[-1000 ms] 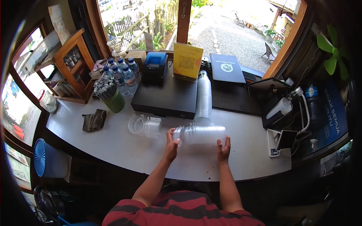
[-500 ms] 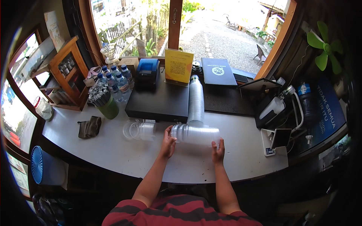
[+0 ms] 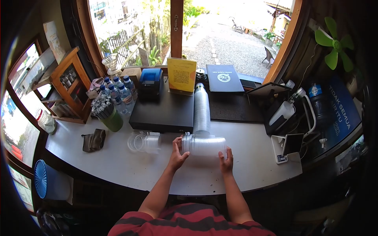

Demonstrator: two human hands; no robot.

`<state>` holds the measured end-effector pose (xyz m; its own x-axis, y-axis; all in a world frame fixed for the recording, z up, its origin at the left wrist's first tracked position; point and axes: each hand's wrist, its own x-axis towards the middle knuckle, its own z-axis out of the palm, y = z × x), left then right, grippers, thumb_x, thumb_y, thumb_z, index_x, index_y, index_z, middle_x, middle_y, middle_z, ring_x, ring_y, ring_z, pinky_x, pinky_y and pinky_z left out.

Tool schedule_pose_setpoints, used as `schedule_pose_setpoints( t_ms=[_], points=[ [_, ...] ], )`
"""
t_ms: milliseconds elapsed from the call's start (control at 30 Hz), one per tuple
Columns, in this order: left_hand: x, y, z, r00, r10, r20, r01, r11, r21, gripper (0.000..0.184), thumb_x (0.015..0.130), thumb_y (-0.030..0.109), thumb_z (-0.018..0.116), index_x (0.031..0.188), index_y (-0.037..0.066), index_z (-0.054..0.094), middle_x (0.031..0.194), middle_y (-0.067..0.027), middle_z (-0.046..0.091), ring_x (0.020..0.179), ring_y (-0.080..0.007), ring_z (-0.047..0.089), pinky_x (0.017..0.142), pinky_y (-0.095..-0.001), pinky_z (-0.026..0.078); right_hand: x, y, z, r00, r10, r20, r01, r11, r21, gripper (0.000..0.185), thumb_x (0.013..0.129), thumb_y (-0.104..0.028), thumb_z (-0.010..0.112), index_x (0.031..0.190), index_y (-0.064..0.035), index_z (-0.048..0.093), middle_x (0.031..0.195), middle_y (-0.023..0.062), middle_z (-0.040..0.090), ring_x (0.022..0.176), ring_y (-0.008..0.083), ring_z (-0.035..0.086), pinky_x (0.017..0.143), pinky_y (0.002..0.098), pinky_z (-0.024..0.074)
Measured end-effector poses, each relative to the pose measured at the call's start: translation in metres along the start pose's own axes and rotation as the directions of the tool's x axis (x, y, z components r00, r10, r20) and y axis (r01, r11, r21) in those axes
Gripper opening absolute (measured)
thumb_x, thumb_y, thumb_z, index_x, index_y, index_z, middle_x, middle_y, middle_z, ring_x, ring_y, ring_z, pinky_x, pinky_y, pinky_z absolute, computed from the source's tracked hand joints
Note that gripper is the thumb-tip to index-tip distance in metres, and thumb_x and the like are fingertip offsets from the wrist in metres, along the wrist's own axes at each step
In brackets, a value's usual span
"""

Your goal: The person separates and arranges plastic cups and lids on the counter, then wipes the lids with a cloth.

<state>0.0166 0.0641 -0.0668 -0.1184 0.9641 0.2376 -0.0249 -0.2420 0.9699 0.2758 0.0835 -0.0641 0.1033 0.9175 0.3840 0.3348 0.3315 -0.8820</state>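
Observation:
A long stack of clear plastic cups lies on its side on the counter, between my two hands. Around its left, rimmed end my left hand is closed, thumb toward me. The fingers of my right hand press on the opposite end, so the stack is gripped from both sides. Just beyond it, a second row of nested cups points toward the window. To the left lies a shorter group of clear cups or lids, which my hands do not touch.
A black cash drawer carries a blue-topped printer and a yellow QR sign. Water bottles, a green straw holder and a brown pouch stand left. A white-framed tablet stand is at right.
My hands have come slightly closer together, and the stack between them looks a little shorter, its left-end gap closed up. The whole view has shifted slightly.

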Motion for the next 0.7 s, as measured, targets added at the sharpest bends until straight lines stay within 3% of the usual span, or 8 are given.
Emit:
schedule_pose_setpoints(
  t_ms=[133,233,333,433,533,633,700],
  points=[
    [-0.007,0.004,-0.008,0.994,-0.11,-0.008,0.11,0.993,0.042,0.077,0.082,0.022,0.075,0.143,0.009,0.029,0.143,-0.0156,0.041,0.129,-0.0304,0.048,0.105,-0.0416,0.043,-0.005,-0.002,0.001,1.0,0.027,0.007,-0.027,0.999,-0.023,0.038,0.091,-0.034,0.065,0.111,-0.0024,0.058,0.095,0.0173,0.065,0.089,0.0337,0.062,0.082,0.0445,0.0486],
    [-0.017,0.024,-0.007,0.979,-0.203,-0.01,0.203,0.979,-0.032,0.079,0.081,0.026,0.077,0.144,0.008,0.033,0.141,-0.0153,0.042,0.128,-0.0305,0.049,0.106,-0.0415,0.043,-0.008,0.009,-0.001,0.999,0.01,0.047,-0.009,1.0,-0.022,0.037,0.089,-0.033,0.066,0.11,-0.0035,0.058,0.097,0.0165,0.065,0.091,0.032,0.062,0.083,0.0426,0.0483],
    [-0.017,0.012,-0.012,0.988,-0.155,0.003,0.155,0.986,-0.068,0.083,0.079,0.028,0.078,0.147,0.007,0.036,0.14,-0.0152,0.042,0.129,-0.0303,0.047,0.109,-0.0414,0.04,-0.007,0.016,0.0,0.995,0.03,0.093,-0.034,0.998,0.047,0.037,0.088,-0.032,0.067,0.11,-0.0043,0.058,0.099,0.016,0.065,0.095,0.0305,0.062,0.085,0.0407,0.0475],
    [-0.014,0.024,-0.025,0.997,-0.036,0.062,0.025,0.985,0.171,0.084,0.077,0.028,0.078,0.148,0.006,0.039,0.141,-0.0152,0.042,0.133,-0.0311,0.043,0.113,-0.0423,0.037,-0.006,0.003,-0.004,0.979,0.091,0.184,-0.113,0.987,0.111,0.037,0.086,-0.029,0.068,0.112,-0.004,0.057,0.103,0.0157,0.064,0.1,0.0292,0.061,0.089,0.0399,0.0468],
    [-0.022,0.035,-0.037,0.995,-0.037,0.095,0.012,0.969,0.247,0.083,0.077,0.028,0.077,0.148,0.006,0.04,0.144,-0.0161,0.039,0.137,-0.0338,0.039,0.114,-0.0431,0.036,-0.005,0.0,-0.002,0.962,0.074,0.262,-0.121,0.978,0.169,0.039,0.085,-0.026,0.068,0.115,-0.0034,0.057,0.104,0.0152,0.064,0.102,0.0281,0.06,0.092,0.0398,0.047],
    [-0.042,0.035,-0.051,0.997,0.047,0.062,-0.072,0.868,0.492,0.082,0.081,0.023,0.073,0.151,0.003,0.035,0.148,-0.0182,0.037,0.138,-0.0376,0.038,0.115,-0.0444,0.034,-0.013,-0.015,0.007,0.95,0.104,0.294,-0.163,0.969,0.186,0.043,0.084,-0.024,0.069,0.119,-0.0026,0.056,0.107,0.0152,0.063,0.105,0.028,0.06,0.094,0.0399,0.0472],
    [-0.054,0.038,-0.051,0.996,0.088,0.012,-0.081,0.845,0.529,0.08,0.084,0.015,0.07,0.153,0.0,0.031,0.151,-0.0202,0.035,0.14,-0.0387,0.037,0.116,-0.0432,0.033,-0.024,-0.023,0.02,0.947,0.136,0.29,-0.193,0.965,0.177,0.045,0.084,-0.024,0.07,0.121,-0.0023,0.056,0.11,0.0158,0.063,0.107,0.0288,0.059,0.096,0.0407,0.0467]
  ],
)
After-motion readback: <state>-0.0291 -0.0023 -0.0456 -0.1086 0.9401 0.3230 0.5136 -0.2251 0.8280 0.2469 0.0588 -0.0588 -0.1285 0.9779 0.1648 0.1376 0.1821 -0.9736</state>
